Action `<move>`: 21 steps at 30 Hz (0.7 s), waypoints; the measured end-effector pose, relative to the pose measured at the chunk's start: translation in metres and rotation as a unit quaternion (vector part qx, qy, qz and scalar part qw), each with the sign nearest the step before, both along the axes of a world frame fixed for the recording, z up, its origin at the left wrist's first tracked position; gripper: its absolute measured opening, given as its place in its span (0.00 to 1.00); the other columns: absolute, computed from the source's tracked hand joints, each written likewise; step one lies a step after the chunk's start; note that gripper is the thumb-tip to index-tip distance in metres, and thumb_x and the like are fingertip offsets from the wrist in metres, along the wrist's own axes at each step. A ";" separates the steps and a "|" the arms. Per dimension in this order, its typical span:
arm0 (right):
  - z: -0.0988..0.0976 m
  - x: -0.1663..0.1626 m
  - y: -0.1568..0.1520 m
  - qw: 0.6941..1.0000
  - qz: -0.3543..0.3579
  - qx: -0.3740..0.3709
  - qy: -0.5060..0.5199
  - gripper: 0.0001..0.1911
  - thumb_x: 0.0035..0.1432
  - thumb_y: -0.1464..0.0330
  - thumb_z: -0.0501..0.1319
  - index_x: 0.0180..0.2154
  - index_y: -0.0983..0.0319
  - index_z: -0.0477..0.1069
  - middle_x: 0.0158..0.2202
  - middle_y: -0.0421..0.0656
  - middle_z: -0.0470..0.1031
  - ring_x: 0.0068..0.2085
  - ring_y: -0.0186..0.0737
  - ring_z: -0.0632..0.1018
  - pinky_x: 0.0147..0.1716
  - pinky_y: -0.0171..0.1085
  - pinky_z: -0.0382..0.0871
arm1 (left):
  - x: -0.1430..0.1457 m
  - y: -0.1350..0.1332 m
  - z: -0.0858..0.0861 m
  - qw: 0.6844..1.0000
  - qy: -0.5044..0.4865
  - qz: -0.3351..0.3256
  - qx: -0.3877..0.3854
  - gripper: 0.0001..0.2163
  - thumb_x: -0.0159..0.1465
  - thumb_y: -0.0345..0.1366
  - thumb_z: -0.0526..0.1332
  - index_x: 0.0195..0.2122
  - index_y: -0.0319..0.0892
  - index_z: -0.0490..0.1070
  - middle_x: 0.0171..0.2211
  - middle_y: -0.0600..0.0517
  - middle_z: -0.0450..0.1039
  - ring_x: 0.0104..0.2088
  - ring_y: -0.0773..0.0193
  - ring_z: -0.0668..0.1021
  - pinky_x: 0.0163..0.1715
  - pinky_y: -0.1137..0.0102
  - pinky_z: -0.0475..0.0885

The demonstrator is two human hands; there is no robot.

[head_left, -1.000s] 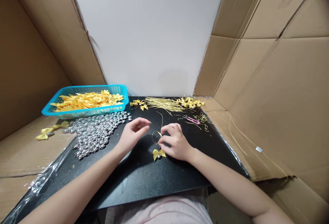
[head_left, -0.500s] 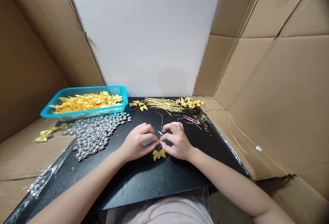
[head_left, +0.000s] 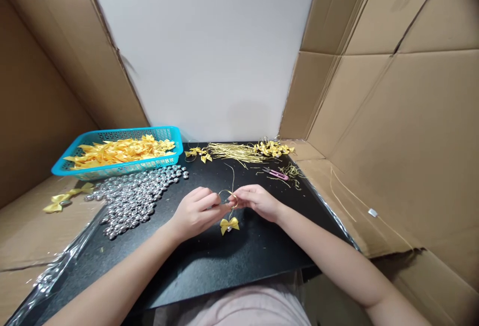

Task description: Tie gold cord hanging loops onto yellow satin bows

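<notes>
Over the middle of the black table, my left hand (head_left: 200, 211) pinches a thin gold cord (head_left: 224, 191) that curves into a loop. My right hand (head_left: 258, 201) has its fingertips closed on the same cord, close to the left fingertips. One loose end of the cord rises past the hands toward the back. Below the fingers hangs or lies a yellow ribbon bow (head_left: 229, 225) with a small silver bead at its centre, joined to the cord. Exactly how the cord runs between the fingertips is hidden.
A blue basket (head_left: 56, 170) of yellow bows stands at the back left, beside a spread of silver beads (head_left: 130, 201). Cut gold cords (head_left: 235, 152), finished bows (head_left: 271, 147), pink thread snips (head_left: 277, 173) and cord scraps (head_left: 292, 170) lie along the back. Cardboard walls (head_left: 404, 116) enclose both sides.
The cord's loop now shows open above the fingertips. My right hand's fingers have straightened and drawn together, and my left fingers have curled in. The view has shifted slightly.
</notes>
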State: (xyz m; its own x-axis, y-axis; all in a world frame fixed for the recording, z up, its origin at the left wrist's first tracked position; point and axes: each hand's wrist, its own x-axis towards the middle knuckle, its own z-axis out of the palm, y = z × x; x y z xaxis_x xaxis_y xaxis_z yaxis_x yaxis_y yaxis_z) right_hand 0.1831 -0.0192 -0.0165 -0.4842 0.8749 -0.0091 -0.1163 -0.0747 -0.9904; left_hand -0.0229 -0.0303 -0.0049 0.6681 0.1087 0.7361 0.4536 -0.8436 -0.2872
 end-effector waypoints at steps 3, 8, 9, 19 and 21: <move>0.001 0.001 -0.002 1.000 -0.002 -0.004 0.009 0.19 0.41 0.54 0.70 0.28 0.63 0.79 0.27 0.42 0.79 0.28 0.34 0.76 0.34 0.34 0.68 | 0.001 0.000 -0.001 1.000 -0.001 -0.002 0.000 0.02 0.62 0.30 0.63 0.33 0.43 0.73 0.22 0.56 0.67 0.23 0.68 0.65 0.23 0.72 0.61; 0.005 -0.001 -0.004 0.998 -0.052 0.021 0.019 0.15 0.38 0.59 0.72 0.24 0.63 0.77 0.23 0.40 0.78 0.26 0.34 0.76 0.34 0.36 0.70 | 0.001 -0.001 0.000 1.000 -0.013 0.000 0.001 0.02 0.62 0.30 0.63 0.32 0.43 0.73 0.22 0.56 0.66 0.23 0.68 0.65 0.23 0.72 0.61; 0.005 -0.002 -0.005 0.997 -0.071 0.027 0.022 0.14 0.39 0.59 0.72 0.24 0.63 0.76 0.23 0.39 0.78 0.26 0.34 0.76 0.34 0.36 0.70 | 0.001 -0.001 0.000 1.000 -0.013 0.000 0.002 0.02 0.62 0.30 0.63 0.32 0.43 0.73 0.22 0.56 0.66 0.23 0.68 0.66 0.23 0.72 0.61; -0.001 -0.011 -0.016 0.955 -0.238 0.169 -0.053 0.05 0.47 0.67 0.67 0.24 0.62 0.73 0.23 0.42 0.78 0.27 0.40 0.79 0.31 0.37 0.72 | 0.001 0.003 -0.004 0.999 -0.019 0.001 -0.035 0.00 0.62 0.32 0.63 0.34 0.43 0.73 0.23 0.55 0.69 0.24 0.67 0.68 0.24 0.71 0.62; -0.001 -0.011 -0.015 0.961 -0.236 0.142 -0.026 0.06 0.46 0.67 0.67 0.23 0.62 0.72 0.22 0.41 0.77 0.25 0.40 0.79 0.29 0.36 0.72 | 0.000 0.004 -0.004 0.999 -0.027 0.008 -0.037 0.01 0.62 0.32 0.64 0.35 0.43 0.73 0.23 0.55 0.70 0.24 0.68 0.68 0.25 0.71 0.62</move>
State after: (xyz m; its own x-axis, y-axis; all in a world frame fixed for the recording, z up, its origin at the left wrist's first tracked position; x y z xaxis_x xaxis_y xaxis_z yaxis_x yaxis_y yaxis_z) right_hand 0.1722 -0.0343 -0.0173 -0.0384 0.9680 0.2480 -0.0202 0.2474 -0.9687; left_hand -0.0227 -0.0267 -0.0089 0.6252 0.1751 0.7606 0.4810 -0.8539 -0.1988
